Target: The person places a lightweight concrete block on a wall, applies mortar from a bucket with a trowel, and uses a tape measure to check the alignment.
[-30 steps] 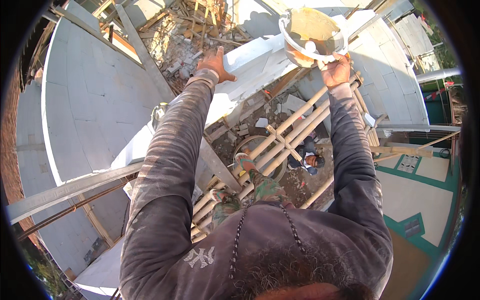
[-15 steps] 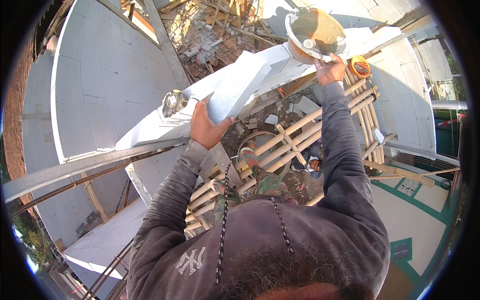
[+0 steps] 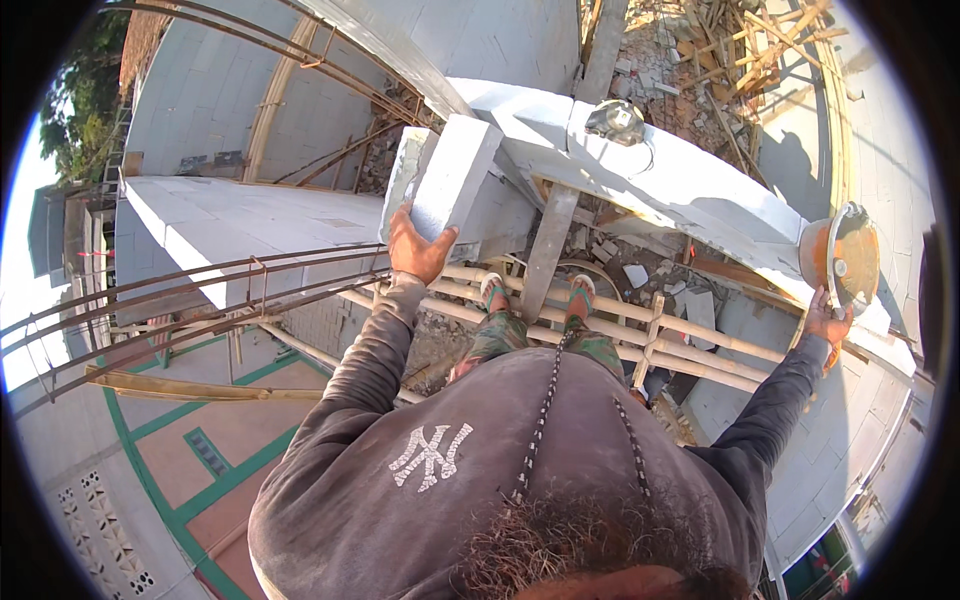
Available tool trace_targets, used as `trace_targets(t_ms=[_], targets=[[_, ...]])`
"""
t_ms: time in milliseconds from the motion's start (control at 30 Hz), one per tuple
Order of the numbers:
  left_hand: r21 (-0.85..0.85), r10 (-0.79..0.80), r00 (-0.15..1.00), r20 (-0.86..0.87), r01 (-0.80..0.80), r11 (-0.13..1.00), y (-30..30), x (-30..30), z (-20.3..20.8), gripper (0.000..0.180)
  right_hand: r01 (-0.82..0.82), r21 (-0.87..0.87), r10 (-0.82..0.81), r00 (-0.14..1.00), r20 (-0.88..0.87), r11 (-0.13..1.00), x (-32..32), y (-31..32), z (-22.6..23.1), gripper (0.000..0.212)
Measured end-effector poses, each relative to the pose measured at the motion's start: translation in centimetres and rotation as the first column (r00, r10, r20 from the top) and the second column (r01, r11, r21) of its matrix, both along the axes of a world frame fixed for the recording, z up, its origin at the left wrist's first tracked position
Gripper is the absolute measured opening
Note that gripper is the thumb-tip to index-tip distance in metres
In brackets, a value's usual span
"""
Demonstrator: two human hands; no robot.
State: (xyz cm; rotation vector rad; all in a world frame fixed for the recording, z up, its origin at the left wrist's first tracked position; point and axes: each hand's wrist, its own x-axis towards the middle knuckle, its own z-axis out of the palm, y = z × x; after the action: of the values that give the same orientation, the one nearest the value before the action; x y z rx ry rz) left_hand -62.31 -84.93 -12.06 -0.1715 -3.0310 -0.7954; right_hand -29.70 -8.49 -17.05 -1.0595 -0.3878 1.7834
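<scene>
My left hand [image 3: 418,250] is closed on the near end of a white lightweight block [image 3: 458,180], thumb on one side and fingers on the other. Next to that block, on its left, is the mortar-smeared end of another block [image 3: 405,180]. Whether the held block rests on anything, I cannot tell. Out at the far right, my right hand [image 3: 828,318] grips the near side of a bucket [image 3: 818,252]. The bucket tilts at the end of the white block wall [image 3: 715,185], its inside stained with grey-brown residue.
A small dark tool [image 3: 615,122] lies on the wall top. Bamboo poles [image 3: 690,360] form a scaffold under my feet, with rubble below. A plank [image 3: 550,250] crosses between my feet. Steel rebar [image 3: 200,295] juts out at left. Broken timber [image 3: 780,50] lies beyond the wall.
My view and body have turned left. My left hand has carried the block from above the wall leftward, past the wall's end. My right hand still holds the bucket, now farther right.
</scene>
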Motion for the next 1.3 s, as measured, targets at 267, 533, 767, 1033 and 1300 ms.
trace_targets(t_ms=[267,533,767,1033,1300], targets=[[0.011,0.321,0.940,0.119,-0.325,0.946,-5.3,-4.0,-2.1,0.088,0.109,0.018,-0.111,0.986,0.124,0.994,-3.6,-9.4,6.1,0.105],[-0.028,0.227,0.970,0.082,-0.226,0.974,-8.7,-9.3,-3.4,0.083,0.069,0.057,-0.083,0.944,0.318,0.996,0.1,-14.3,3.9,0.103],[-0.069,0.259,0.958,0.124,-0.252,0.965,-8.8,-10.2,-5.0,0.082,0.106,-0.129,-0.038,0.896,0.443,0.986,5.5,-19.2,-2.1,0.107],[-0.108,0.146,0.984,0.103,-0.135,0.985,-19.1,-9.4,-9.6,0.075,-0.354,-0.104,0.338,0.930,-0.145,0.929,-4.0,-20.8,-8.0,0.091],[-0.095,0.047,0.998,0.028,-0.044,0.994,-14.6,-13.7,-12.6,0.083,-0.221,-0.415,0.423,0.760,0.494,0.882,11.6,-26.8,-25.0,0.080]])
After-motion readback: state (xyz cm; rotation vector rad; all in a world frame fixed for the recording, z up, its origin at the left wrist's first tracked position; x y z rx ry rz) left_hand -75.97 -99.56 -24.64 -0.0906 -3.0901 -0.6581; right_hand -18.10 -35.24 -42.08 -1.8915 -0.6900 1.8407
